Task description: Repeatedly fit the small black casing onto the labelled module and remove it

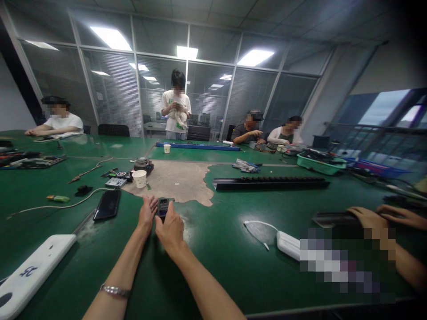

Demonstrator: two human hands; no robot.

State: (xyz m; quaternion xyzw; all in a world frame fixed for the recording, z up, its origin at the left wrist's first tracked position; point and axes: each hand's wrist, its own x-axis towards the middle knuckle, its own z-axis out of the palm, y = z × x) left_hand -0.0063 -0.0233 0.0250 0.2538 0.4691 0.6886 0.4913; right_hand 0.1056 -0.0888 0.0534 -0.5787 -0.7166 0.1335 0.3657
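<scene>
- White case point(36, 271) at the worktop's point(216, 275) near-left corner.
- Right hand point(172, 229) clamped on dark device point(163, 207), in from the near edge.
- Left hand point(147, 215) open beside it.

Dark handwritten no. on a long white case point(36, 273), lower L of view: looks like "25", but it's at an angle, so digit order is uncertain. Green print on a standing person's white shirt point(168, 106), marks on a paper cup point(139, 178) & small dark device point(163, 208), ctr: all too small/blurred to read.
</scene>
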